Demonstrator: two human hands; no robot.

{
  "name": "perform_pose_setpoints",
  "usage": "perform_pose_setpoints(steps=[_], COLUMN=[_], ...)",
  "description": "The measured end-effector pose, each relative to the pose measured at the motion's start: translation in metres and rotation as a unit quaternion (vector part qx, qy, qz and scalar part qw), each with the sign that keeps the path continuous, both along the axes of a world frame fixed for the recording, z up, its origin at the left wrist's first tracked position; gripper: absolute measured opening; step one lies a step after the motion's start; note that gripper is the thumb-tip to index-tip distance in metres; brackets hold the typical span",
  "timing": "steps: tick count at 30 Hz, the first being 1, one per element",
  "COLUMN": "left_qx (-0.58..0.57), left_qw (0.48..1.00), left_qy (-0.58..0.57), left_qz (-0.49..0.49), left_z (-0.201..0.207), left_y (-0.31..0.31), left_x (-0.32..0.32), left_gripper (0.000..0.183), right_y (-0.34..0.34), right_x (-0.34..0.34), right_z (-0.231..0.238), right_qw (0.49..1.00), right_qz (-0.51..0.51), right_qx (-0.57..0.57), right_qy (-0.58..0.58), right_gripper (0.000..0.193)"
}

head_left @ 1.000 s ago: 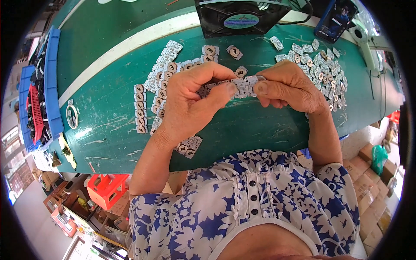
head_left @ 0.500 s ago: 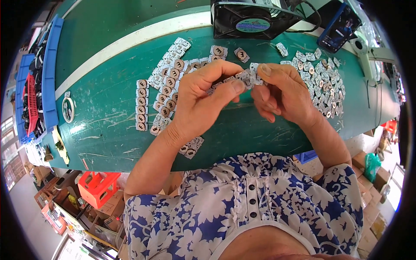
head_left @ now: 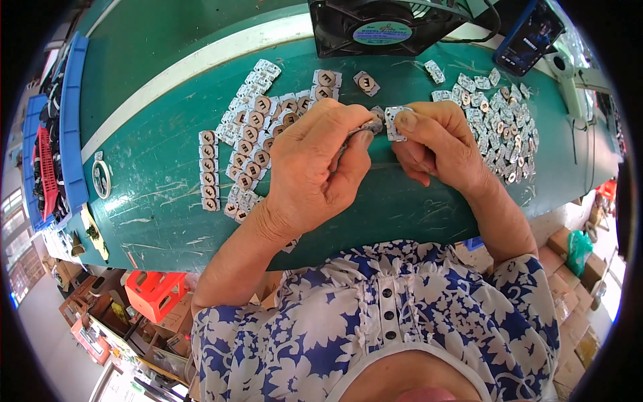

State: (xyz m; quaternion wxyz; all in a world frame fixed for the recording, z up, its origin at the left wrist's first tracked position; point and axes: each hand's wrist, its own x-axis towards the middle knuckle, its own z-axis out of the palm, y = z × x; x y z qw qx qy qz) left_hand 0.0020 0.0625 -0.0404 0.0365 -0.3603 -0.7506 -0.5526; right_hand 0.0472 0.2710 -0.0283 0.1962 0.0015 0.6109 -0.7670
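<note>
My left hand (head_left: 315,161) is closed on a strip of small circuit boards (head_left: 376,124), mostly hidden by the fingers. Between thumb and fingers, my right hand (head_left: 439,142) pinches one small white circuit board (head_left: 392,127), held upright beside the strip's end. Both hands are above the green table. Left of my left hand lie slanting rows of joined boards (head_left: 245,147) with round brown discs, partly covered by that hand and forearm. A straight column of similar boards (head_left: 209,169) lies farther left. To the right of my right hand spreads a heap of loose boards (head_left: 504,137).
A black fan (head_left: 358,33) stands at the back of the green table (head_left: 161,221), with a phone (head_left: 529,40) to its right. Single boards (head_left: 366,83) lie nearby. A tape roll (head_left: 101,179) and blue bins (head_left: 74,127) are at left; a red stool (head_left: 155,293) stands below.
The single board in my right hand now shows separate from the strip's end. My left hand has turned, so the strip is more hidden. The view has shifted slightly.
</note>
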Motion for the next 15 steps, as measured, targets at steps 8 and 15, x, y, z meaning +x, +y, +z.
perform_pose_setpoints(steps=[8,15], left_qx=[-0.009,-0.01], left_qw=[1.0,0.998], left_qy=[0.018,-0.06], left_qz=[-0.009,0.012], left_z=[0.007,0.014], left_y=[0.002,0.014], left_x=[0.008,0.014], left_gripper=[0.022,0.018], right_y=[-0.004,0.026], right_x=[0.007,-0.008], right_z=[0.011,0.008], right_qw=[0.998,0.946], right_qz=[-0.049,0.06], right_qx=[0.045,0.22], right_qy=[-0.006,0.23], right_gripper=[0.042,0.037])
